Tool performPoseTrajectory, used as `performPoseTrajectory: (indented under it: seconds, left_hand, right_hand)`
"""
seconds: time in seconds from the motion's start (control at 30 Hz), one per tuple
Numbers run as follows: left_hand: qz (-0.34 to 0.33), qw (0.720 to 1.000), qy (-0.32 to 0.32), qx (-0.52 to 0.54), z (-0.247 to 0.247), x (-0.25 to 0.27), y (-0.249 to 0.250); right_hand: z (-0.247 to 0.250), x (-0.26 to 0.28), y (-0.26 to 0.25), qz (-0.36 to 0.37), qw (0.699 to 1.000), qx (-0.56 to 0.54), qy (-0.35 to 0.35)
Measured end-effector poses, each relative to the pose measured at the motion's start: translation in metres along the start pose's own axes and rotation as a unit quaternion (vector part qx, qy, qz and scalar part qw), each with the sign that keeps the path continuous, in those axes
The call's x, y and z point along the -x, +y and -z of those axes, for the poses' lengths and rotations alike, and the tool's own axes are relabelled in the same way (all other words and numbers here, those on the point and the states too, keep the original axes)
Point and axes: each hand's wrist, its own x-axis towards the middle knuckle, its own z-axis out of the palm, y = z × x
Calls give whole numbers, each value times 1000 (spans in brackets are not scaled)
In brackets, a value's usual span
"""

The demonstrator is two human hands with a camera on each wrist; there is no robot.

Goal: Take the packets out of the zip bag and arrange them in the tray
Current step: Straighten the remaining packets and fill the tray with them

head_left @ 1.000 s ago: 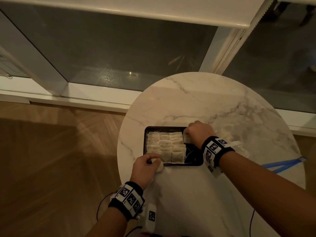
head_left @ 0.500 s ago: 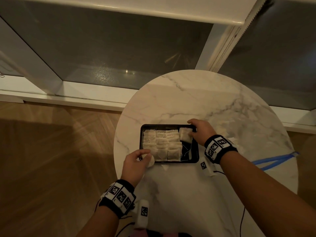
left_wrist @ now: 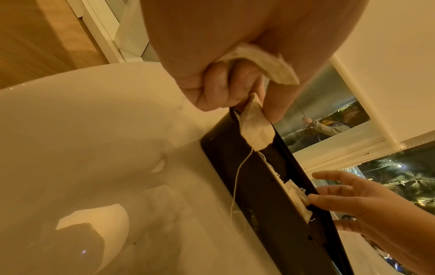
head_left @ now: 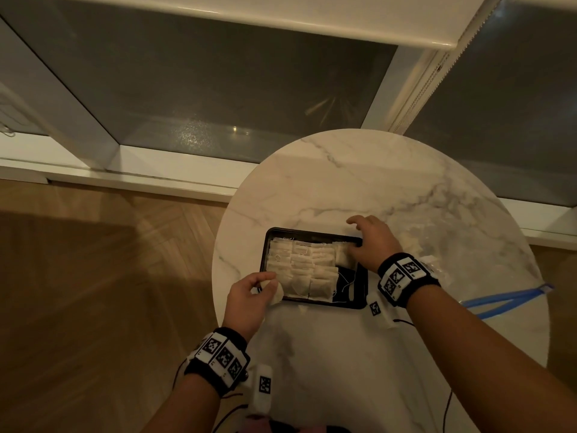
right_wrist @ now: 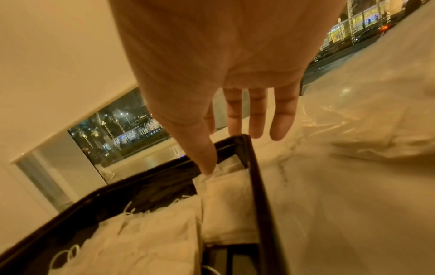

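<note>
A black tray (head_left: 359, 305) on the round marble table holds rows of pale packets (head_left: 299, 264). Its near right part is bare. At the tray's near left corner my left hand (head_left: 249, 295) pinches two packets (left_wrist: 255, 128), and a thread hangs from one. My right hand (head_left: 371, 242) hovers over the tray's far right corner with its fingers spread. Its thumb tip touches the packet (right_wrist: 226, 201) lying in that corner. The clear zip bag (head_left: 437, 245) lies right of the tray behind my right wrist. Several packets (right_wrist: 388, 145) are still inside it.
The bag's blue zip strip (head_left: 505, 300) hangs over the table's right edge. The marble table (head_left: 327, 354) is small, with wood floor to the left and a window sill beyond. Cables trail from both wrist bands near the front edge.
My right hand set a packet into the tray's far right corner, let go and spread its fingers. My left hand still holds its packets at the near left corner.
</note>
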Motion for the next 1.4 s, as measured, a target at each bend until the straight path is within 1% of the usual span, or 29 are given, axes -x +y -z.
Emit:
performPoseTrajectory:
  seconds: [0.13, 0.2, 0.57, 0.83, 0.93, 1.03, 1.1, 1.27, 1.4]
  left_hand:
    - [2, 1000, 0, 3, -1, 0, 1]
    - [0, 1000, -1, -1, -1, 0, 2]
    - [-1, 1000, -12, -6, -1, 0, 4]
    - [-10, 1000, -6, -15, -2, -2, 0]
    - [-12, 1000, -5, -16, -2, -3, -1]
    - [-15, 1000, -5, -17, -2, -3, -1]
    - [-14, 1000, -5, -17, -2, -3, -2]
    - [-12, 1000, -2, -22, -3, -4, -4]
    - [-11, 999, -1, -30, -3, -5, -4]
  right_hand:
    - [-3, 10, -2, -12, 999, -4, -46]
    - [-8, 11, -3, -19, 998, -5, -52]
    - [-27, 10, 5, -29, 998, 40, -25]
    - [-26, 9, 4, -37, 998, 28, -37]
    - [-23, 10, 4, -46, 998, 1, -39]
    - [-21, 11, 7, -59, 997, -49, -22]
    - [-20, 13, 5, -51, 997, -59, -10]
    - [-20, 7, -12, -56, 998, -30, -14]
    - [-21, 0, -23, -62, 998, -3, -4]
